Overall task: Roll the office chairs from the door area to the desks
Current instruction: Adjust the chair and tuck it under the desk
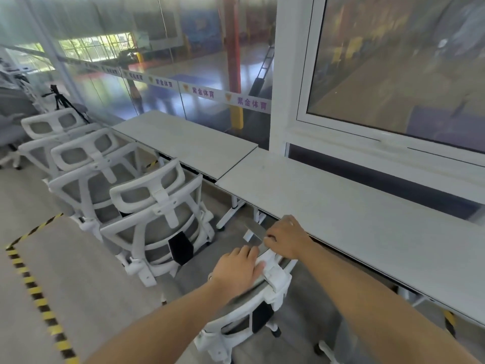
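**Both hands on the chair at the desk**

The left hand (237, 267) lies flat, fingers loosely curled over the headrest of the white mesh chair (252, 308). The right hand (286, 239) is wrapped around the same top edge. The chair sits just beside the near desk (354, 214) (3 more chairs (154, 214) line up left, at the far desk (189, 140)).

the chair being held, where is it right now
In the head view it sits low and centre, the held chair under both hands at the near desk edge, right of three parked chairs.
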`<state>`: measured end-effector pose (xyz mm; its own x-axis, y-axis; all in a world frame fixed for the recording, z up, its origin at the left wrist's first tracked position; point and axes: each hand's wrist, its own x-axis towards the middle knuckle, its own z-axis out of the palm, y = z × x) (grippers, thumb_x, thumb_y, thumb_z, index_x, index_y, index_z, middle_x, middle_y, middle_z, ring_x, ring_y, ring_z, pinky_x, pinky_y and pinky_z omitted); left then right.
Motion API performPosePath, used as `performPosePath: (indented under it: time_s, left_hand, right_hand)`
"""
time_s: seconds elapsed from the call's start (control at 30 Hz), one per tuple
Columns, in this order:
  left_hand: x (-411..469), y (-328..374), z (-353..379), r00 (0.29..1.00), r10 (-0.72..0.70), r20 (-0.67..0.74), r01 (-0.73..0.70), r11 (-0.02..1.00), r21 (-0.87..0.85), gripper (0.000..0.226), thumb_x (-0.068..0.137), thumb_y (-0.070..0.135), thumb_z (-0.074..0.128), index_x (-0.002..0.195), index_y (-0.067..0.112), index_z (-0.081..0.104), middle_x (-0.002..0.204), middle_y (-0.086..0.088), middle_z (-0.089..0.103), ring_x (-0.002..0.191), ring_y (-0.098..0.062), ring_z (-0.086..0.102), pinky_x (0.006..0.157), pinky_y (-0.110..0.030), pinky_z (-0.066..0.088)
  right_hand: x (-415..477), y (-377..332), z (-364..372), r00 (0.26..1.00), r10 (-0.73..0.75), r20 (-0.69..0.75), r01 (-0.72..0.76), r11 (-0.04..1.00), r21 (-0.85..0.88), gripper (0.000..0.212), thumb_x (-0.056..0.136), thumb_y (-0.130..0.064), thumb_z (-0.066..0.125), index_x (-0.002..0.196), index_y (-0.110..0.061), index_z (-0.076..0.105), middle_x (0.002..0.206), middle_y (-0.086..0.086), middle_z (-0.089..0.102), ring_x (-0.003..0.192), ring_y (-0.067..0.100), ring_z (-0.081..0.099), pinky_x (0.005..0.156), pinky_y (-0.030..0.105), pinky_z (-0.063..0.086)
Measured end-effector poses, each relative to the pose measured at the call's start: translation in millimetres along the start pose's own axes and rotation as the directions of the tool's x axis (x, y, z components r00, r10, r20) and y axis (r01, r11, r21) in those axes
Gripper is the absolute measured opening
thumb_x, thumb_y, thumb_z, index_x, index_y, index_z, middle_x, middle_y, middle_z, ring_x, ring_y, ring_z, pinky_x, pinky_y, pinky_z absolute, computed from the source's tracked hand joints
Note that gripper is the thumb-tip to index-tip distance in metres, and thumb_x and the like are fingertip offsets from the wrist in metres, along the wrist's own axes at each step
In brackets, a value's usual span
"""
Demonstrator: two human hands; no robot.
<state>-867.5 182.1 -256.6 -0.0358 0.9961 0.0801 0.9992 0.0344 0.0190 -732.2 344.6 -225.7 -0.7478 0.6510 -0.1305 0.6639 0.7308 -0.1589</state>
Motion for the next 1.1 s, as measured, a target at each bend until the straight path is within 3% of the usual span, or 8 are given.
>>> performPosePath:
  time_s: [0.17,0.3,0.43,0.53,0.7,0.87,0.97,1.1]
  left_hand:
    - [2,-5,4,0.994,0.108,-0.015,-0.108,0.994,-0.014,0.048,0.100,0.049,0.033,0.113,0.013,0.061,0.090,-0.002,0.064,0.077,-0.026,0.064,0.058,-0.038,0.054]
    - [-3,-16,7,0.984,0.176,-0.039,-0.177,0.984,-0.009,0.042,0.098,0.048,0.039,0.104,0.014,0.063,0.080,0.001,0.061,0.066,-0.023,0.062,0.049,-0.033,0.050]
    - [-11,-30,7,0.956,0.292,-0.038,-0.292,0.956,-0.016,0.059,0.100,0.057,0.024,0.118,0.012,0.057,0.095,-0.004,0.063,0.083,-0.026,0.062,0.062,-0.040,0.053]
    - [-20,-46,2,0.924,0.379,-0.046,-0.379,0.925,-0.001,0.069,0.097,0.063,0.013,0.125,0.014,0.051,0.105,-0.004,0.061,0.093,-0.026,0.060,0.070,-0.039,0.049]
    - [-32,-76,-1,0.853,0.522,-0.013,-0.521,0.853,0.042,0.069,0.097,0.065,0.011,0.135,0.019,0.046,0.116,-0.001,0.061,0.103,-0.025,0.060,0.078,-0.038,0.047]
    - [-39,-98,1,0.804,0.594,-0.013,-0.592,0.803,0.069,0.057,0.104,0.062,0.014,0.125,0.028,0.054,0.100,0.004,0.068,0.083,-0.023,0.067,0.070,-0.038,0.052]
    - [-42,-106,-2,0.833,0.553,-0.017,-0.549,0.830,0.098,0.057,0.104,0.063,0.014,0.119,0.029,0.058,0.093,0.003,0.067,0.080,-0.025,0.065,0.072,-0.040,0.050]
    - [-53,-104,-7,0.876,0.481,-0.025,-0.479,0.876,0.046,0.067,0.099,0.064,0.002,0.129,0.029,0.051,0.112,0.000,0.063,0.103,-0.028,0.059,0.090,-0.043,0.044]
  right_hand:
    - [-9,-1,4,0.999,-0.028,-0.021,0.028,1.000,-0.011,0.031,0.081,-0.046,0.019,0.057,-0.030,0.030,0.065,-0.007,0.044,0.100,0.026,0.046,0.108,0.040,0.031]
    - [-15,-5,14,0.998,0.058,-0.030,-0.058,0.998,0.004,0.034,0.083,-0.047,0.021,0.057,-0.030,0.036,0.065,-0.011,0.043,0.103,0.026,0.042,0.102,0.044,0.039]
    - [-29,-21,27,0.973,0.227,-0.026,-0.226,0.973,0.035,0.043,0.084,-0.050,0.019,0.069,-0.030,0.054,0.073,-0.012,0.052,0.106,0.024,0.038,0.092,0.048,0.047]
    - [-44,-40,36,0.924,0.382,-0.002,-0.381,0.922,0.074,0.045,0.085,-0.051,0.019,0.080,-0.032,0.059,0.084,-0.014,0.055,0.110,0.023,0.039,0.093,0.052,0.047]
    - [-87,-107,24,0.862,0.499,-0.084,-0.490,0.865,0.108,0.043,0.097,-0.039,0.027,0.086,-0.022,0.064,0.096,-0.001,0.063,0.106,0.024,0.044,0.111,0.041,0.030]
    - [-109,-144,36,0.792,0.605,-0.080,-0.596,0.795,0.112,0.054,0.098,-0.047,0.021,0.082,-0.018,0.064,0.090,-0.002,0.061,0.096,0.019,0.049,0.116,0.046,0.022]
    - [-116,-149,50,0.761,0.648,-0.024,-0.637,0.754,0.159,0.061,0.099,-0.056,0.016,0.104,-0.023,0.067,0.114,-0.002,0.064,0.121,0.020,0.047,0.123,0.056,0.005]
    - [-129,-160,54,0.729,0.684,-0.026,-0.669,0.719,0.188,0.063,0.102,-0.057,0.014,0.117,-0.024,0.064,0.126,-0.001,0.061,0.133,0.024,0.043,0.122,0.061,-0.002]
